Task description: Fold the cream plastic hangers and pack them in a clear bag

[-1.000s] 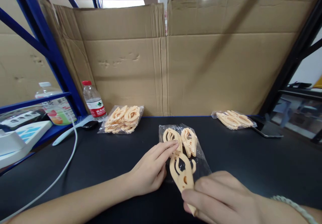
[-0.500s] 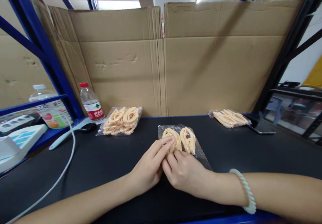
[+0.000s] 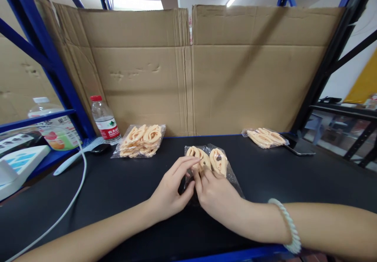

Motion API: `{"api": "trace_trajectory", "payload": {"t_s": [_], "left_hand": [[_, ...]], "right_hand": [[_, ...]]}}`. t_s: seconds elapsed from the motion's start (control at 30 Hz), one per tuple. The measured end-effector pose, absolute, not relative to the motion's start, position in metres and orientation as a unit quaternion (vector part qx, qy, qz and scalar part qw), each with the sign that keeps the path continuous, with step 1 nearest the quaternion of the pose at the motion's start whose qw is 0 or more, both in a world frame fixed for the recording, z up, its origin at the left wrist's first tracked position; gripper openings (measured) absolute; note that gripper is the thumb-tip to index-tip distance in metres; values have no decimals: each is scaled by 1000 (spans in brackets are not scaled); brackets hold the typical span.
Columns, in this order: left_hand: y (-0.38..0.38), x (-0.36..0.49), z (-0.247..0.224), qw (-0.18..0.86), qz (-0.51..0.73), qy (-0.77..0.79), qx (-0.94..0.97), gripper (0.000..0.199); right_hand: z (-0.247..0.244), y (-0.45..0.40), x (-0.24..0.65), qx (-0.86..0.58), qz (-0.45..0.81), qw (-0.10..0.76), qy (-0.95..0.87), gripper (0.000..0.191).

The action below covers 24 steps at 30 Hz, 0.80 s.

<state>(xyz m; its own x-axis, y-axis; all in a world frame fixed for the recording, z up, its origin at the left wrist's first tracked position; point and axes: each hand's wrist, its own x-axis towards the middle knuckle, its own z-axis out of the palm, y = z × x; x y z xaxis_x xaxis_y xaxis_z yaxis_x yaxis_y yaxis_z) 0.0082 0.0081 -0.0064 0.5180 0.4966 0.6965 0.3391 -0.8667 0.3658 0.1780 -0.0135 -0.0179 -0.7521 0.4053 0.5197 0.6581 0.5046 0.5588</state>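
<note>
In front of me a clear plastic bag lies flat on the black tabletop. Two peach-coloured, loop-shaped pieces show side by side at its far end. My left hand is at the bag's near left edge, thumb and fingers apart, its fingertips at the left piece. My right hand is over the near part of the bag. Its fingers are bent close together against the plastic and the lower ends of the pieces, and its fingertips are partly hidden. A pale twisted bracelet circles the right wrist.
A fuller bag of peach-coloured pieces sits at the back left, beside a red-capped water bottle. Another bag and a dark phone-like slab lie at the back right. A white cable crosses the left side. Cardboard stands behind.
My left hand's thumb has spread away from its fingers, opening a gap towards my right hand. My right hand's fingers have shifted slightly forward over the pieces. The view has moved a little.
</note>
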Motion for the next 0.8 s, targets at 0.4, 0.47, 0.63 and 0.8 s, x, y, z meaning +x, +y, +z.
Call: {"api": "trace_trajectory", "payload": {"t_s": [0.4,0.47,0.63,0.8], "left_hand": [[20,-22,25,69,215,246,943,31],[21,-18,14,62,246,251,934,25],[26,-13,-4,69,275,233,930,8],[32,-13,4,63,293,173,938,13]], "right_hand": [[18,33,316,-267,-171,217,-923,22],[12,33,318,-272,-111,206,-933,31],[2,30,312,-204,-38,236,-949,37],[-5,37,313,-168,-100,257,-946,11]]}}
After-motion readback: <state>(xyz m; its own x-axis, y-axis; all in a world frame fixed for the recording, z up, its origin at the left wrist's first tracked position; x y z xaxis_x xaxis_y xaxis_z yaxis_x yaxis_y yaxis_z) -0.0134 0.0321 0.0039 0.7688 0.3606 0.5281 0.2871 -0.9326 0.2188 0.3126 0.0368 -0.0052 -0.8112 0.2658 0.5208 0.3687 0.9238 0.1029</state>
